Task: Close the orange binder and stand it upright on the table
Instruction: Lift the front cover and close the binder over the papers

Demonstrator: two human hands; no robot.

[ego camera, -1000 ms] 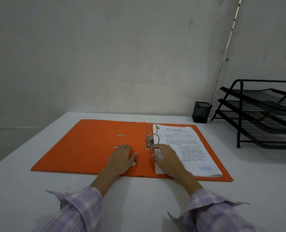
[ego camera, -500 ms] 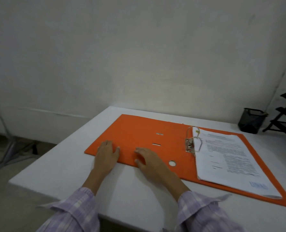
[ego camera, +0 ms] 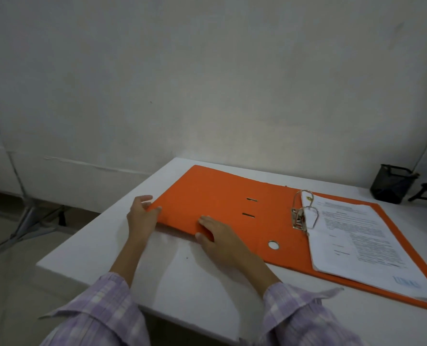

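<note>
Nearest the camera, two lilac checked sleeves (ego camera: 102, 305) reach over the near edge of the white rectangular table (ego camera: 182, 283). The right hand (ego camera: 222, 242) lies flat, fingers spread, on the near edge of the left cover of the orange cardboard lever-arch binder (ego camera: 215, 203); it grasps nothing. The left hand (ego camera: 141, 216) pinches that cover's near left corner, thumb on top and fingers beneath, the corner appearing slightly raised. The binder lies open across the table, its left cover toward the table's left edge. At the spine the metal ring mechanism (ego camera: 303, 212) stands shut through a stack of printed white sheets (ego camera: 359, 243) on the right cover. A black mesh cup (ego camera: 392, 187) stands near the far right edge.
</note>
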